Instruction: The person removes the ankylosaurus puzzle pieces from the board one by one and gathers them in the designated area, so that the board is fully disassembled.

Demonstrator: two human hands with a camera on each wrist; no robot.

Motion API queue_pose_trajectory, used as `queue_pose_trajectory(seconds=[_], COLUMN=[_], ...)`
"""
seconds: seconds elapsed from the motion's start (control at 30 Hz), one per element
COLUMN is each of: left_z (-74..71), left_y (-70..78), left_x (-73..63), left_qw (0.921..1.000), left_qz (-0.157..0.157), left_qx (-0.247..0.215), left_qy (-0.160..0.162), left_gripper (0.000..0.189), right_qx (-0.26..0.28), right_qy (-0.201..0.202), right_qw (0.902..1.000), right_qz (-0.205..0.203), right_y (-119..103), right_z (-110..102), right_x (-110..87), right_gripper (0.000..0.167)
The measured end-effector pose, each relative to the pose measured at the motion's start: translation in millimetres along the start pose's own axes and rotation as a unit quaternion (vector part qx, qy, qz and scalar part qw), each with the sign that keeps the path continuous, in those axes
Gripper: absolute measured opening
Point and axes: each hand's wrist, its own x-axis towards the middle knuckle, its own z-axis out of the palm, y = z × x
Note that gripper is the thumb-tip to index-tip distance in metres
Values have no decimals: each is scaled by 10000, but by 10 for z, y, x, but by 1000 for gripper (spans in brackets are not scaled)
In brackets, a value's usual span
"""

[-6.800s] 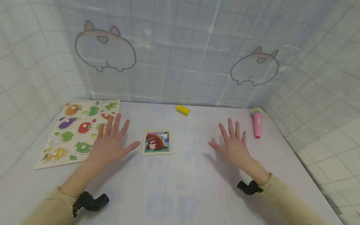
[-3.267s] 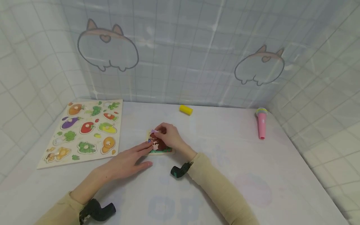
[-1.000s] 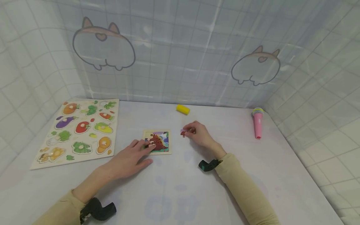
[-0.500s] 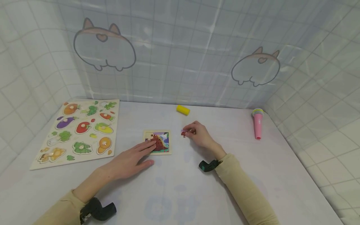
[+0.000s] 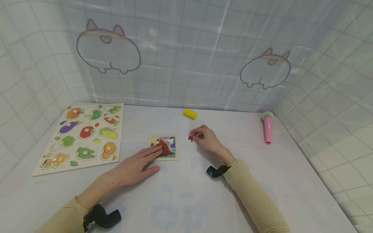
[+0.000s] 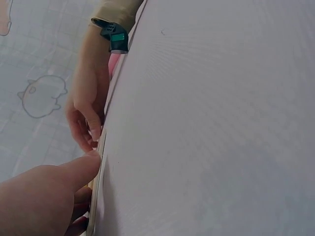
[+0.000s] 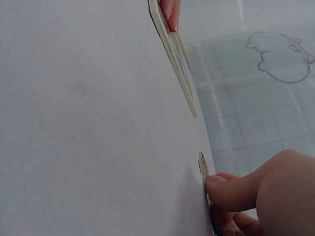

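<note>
A small square jigsaw puzzle (image 5: pixel 167 149) with a brown dinosaur picture lies in a pale wooden frame near the middle of the table. Its upper left part shows a gap in the picture. My left hand (image 5: pixel 132 166) rests its fingertips on the puzzle's left side, fingers nearly straight, hiding that part. To the right of the frame, my right hand (image 5: pixel 208 140) pinches a small brown and purple puzzle piece (image 5: pixel 190 137) between thumb and fingers, at the tabletop. In the right wrist view, the thumb presses on the thin piece (image 7: pixel 202 164), apart from the frame (image 7: pixel 179 73).
A vegetable peg puzzle board (image 5: pixel 96 140) lies at the left. Behind the small puzzle is a yellow cylinder (image 5: pixel 190 113), and a pink toy microphone (image 5: pixel 267 129) lies at the far right. A printed curtain (image 5: pixel 186 64) hangs along the table's back edge.
Earlier both hands hovered apart over a whole puzzle. The right hand then took the upper left piece out and carried it to the right. Over the last second, both hands have barely moved.
</note>
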Motion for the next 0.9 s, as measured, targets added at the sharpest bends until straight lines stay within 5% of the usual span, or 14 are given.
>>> queue_pose_trajectory(seconds=[0.6, 0.9], left_z=[15, 12], left_y=[-7, -14], left_x=[15, 14], left_qw=[9999, 9999], left_qz=[98, 81], left_qx=[-31, -94], left_qy=[78, 24], left_gripper=[67, 67], right_qx=[-6, 235], right_qy=[8, 496], right_qw=[10000, 9985], right_qz=[-8, 56], right_y=[-40, -305], right_z=[-29, -9], right_x=[-11, 26], right_gripper=[26, 24])
